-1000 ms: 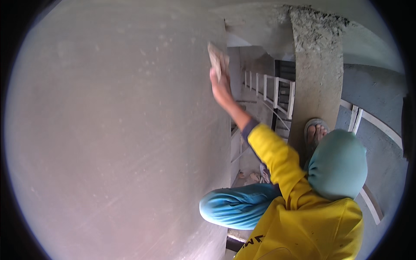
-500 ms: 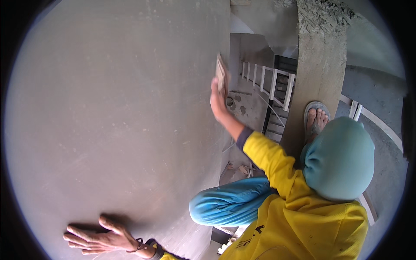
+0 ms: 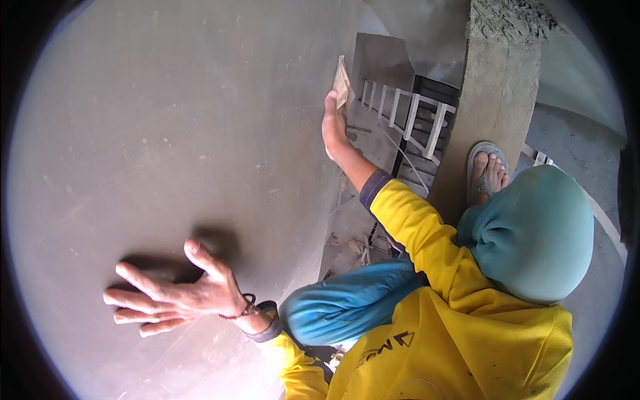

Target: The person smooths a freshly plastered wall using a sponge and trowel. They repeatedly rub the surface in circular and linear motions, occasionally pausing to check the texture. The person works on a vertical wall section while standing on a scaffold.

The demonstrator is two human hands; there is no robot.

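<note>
My right hand [image 3: 335, 128] is closed on a folded beige sheet [image 3: 342, 87], which looks like sandpaper. It holds the sheet up along the far right part of a smooth grey wall [image 3: 180, 153]; whether sheet and wall touch, I cannot tell. On the lower left, my left hand [image 3: 177, 293] has its fingers spread, palm toward the wall, holding nothing. A dark shadow falls beside its fingers and thumb, and its contact with the wall is unclear. A dark bracelet circles that wrist.
My sandalled foot [image 3: 488, 173] rests on a narrow plank [image 3: 497, 100] with rough mortar [image 3: 510, 20] at its far end. Far below lie a pale ladder-like frame [image 3: 407, 113] and loose debris [image 3: 357, 250]. My bent knee [image 3: 313, 310] is close to the wall.
My left hand has moved farther up the view and looks nearer the camera, its shadow now more separated. My right hand has shifted slightly farther away with the beige sheet.
</note>
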